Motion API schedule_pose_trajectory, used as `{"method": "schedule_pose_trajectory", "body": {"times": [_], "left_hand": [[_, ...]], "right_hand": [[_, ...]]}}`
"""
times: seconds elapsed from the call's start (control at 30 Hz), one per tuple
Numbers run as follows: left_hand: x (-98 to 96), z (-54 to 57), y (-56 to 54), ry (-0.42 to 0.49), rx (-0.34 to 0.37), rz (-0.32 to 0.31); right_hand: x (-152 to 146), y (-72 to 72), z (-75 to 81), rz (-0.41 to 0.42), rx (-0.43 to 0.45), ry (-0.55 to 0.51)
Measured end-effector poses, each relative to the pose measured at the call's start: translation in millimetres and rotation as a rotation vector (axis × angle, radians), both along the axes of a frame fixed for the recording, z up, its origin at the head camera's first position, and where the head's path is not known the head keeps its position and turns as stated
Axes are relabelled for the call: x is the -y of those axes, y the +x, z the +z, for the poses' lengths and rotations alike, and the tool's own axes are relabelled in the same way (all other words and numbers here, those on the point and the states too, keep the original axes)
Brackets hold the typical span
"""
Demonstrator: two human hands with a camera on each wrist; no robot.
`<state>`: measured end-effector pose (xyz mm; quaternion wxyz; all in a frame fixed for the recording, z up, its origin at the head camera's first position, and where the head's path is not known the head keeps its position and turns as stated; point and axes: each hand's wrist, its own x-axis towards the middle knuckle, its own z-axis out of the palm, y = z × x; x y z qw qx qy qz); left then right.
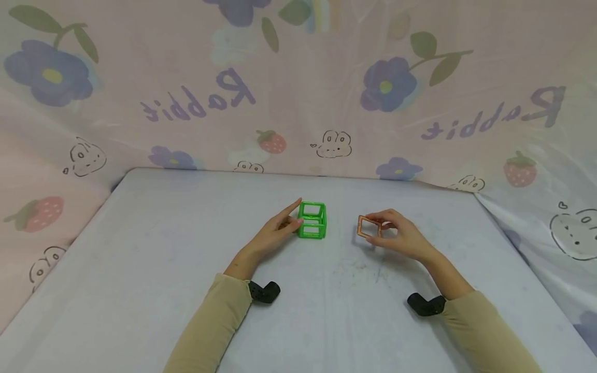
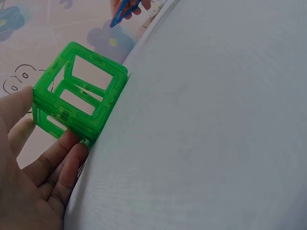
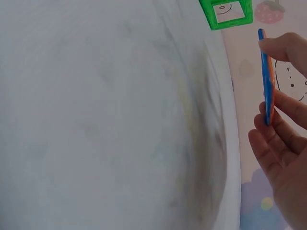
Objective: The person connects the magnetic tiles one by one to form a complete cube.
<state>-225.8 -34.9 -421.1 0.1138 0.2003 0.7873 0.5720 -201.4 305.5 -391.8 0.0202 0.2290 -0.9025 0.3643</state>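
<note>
A see-through green cube (image 1: 312, 220) built of square magnetic tile frames stands on the white table. My left hand (image 1: 275, 228) holds it by its left side, the thumb at the near edge and the index finger stretched toward the far corner. In the left wrist view, fingertips (image 2: 76, 148) press against the lower edge of the green cube (image 2: 88, 86). To the right of the cube, my right hand (image 1: 398, 235) pinches a square tile frame (image 1: 369, 227) between thumb and fingers. That tile looks orange from the head; the right wrist view shows it edge-on, blue and orange.
The white table (image 1: 186, 233) has faint dark smudges (image 1: 359, 272) in front of the hands. Behind it hangs a pink printed curtain (image 1: 298, 103), which also runs along the sides. Black wrist devices (image 1: 265, 292) stick out at both sleeves.
</note>
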Motion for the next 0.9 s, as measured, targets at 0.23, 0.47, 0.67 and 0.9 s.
{"method": "schedule_pose_trajectory", "body": {"times": [0.23,0.47,0.67,0.9], "left_hand": [[-2.2,1.2,-0.7,-0.011,0.004,0.004],[-2.9,7.8,3.5,-0.017,0.016,0.009],[-2.3,-0.8,-0.2,-0.017,0.019,0.024],[-0.3,-1.1,1.0,-0.027,0.035,0.048]], "right_hand": [[16.1,-5.4,6.8,0.001,0.009,-0.008],[26.7,-11.9,10.7,0.018,0.021,-0.027],[37.0,-18.6,11.7,0.042,0.012,-0.031],[54.9,-26.0,14.0,0.061,0.03,-0.066]]}}
